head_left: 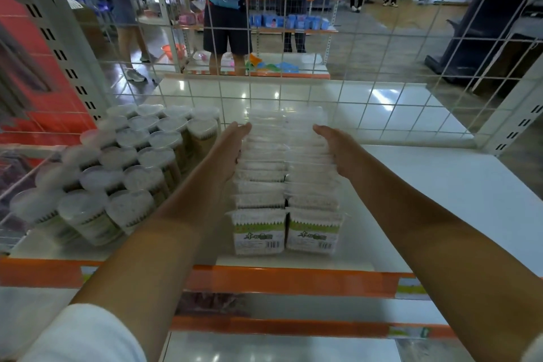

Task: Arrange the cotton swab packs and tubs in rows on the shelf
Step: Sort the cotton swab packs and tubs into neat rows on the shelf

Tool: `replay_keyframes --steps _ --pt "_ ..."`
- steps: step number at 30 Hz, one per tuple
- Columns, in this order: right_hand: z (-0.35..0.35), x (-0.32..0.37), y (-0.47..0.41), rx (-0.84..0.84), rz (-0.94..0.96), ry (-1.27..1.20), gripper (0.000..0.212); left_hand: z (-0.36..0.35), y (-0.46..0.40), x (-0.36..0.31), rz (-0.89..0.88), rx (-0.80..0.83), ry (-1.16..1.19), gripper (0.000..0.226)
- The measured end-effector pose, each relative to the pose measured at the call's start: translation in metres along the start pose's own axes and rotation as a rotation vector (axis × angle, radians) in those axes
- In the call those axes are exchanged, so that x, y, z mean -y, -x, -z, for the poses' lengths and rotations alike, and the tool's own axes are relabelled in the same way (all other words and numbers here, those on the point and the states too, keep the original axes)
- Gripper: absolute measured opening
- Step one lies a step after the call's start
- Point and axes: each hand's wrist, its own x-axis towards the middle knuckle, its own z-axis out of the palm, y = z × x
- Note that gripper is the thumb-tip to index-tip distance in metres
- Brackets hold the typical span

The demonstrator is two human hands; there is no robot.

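Observation:
Two rows of clear cotton swab packs [286, 185] with green labels stand upright on the white shelf [440, 185], running from the front edge toward the wire grid at the back. My left hand [230, 153] presses flat against the left side of the rows near the back. My right hand [338, 150] presses flat against the right side, opposite it. Both hands have straight fingers. Round cotton swab tubs [123, 167] with clear lids stand in several tight rows on the left part of the shelf, apart from the packs.
A white wire grid [293, 38] closes the back of the shelf. The shelf's orange front rail [293, 279] runs below my arms. A red panel and a perforated upright stand at the left. Several people and other shelves are behind the grid.

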Motion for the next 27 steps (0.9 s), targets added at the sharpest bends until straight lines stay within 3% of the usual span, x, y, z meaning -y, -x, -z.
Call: replay_keyframes --steps 6,9,11,14,15,18,20,23,27 --pt "0.001 0.0 -0.006 0.167 -0.084 -0.013 0.067 0.002 -0.008 -0.003 0.127 0.153 0.067 0.04" --pt "0.003 0.003 -0.009 0.126 -0.078 -0.013 0.039 0.004 -0.014 0.001 0.121 0.186 0.115 0.036" --pt "0.006 0.003 -0.015 0.104 -0.065 -0.072 0.032 0.003 -0.019 0.001 0.1 0.197 0.158 0.027" --pt "0.007 0.007 -0.025 0.1 -0.053 -0.104 0.028 0.0 -0.024 -0.005 0.06 0.148 0.16 0.05" --pt "0.007 0.01 -0.028 0.112 -0.048 -0.101 0.029 -0.001 -0.027 -0.008 0.055 0.143 0.137 0.053" --pt "-0.001 0.018 -0.032 0.11 -0.019 -0.047 0.066 -0.004 -0.032 -0.014 0.043 0.168 0.11 0.056" --pt "-0.005 0.02 -0.035 0.108 -0.011 -0.003 0.071 -0.006 -0.036 -0.014 0.02 0.174 0.075 0.05" --pt "-0.003 0.02 -0.041 0.13 -0.037 0.041 0.042 -0.008 -0.039 -0.013 -0.005 0.112 0.089 0.039" --pt "-0.001 0.021 -0.037 0.119 -0.011 0.03 0.04 -0.009 -0.047 -0.01 0.032 0.09 0.078 0.041"
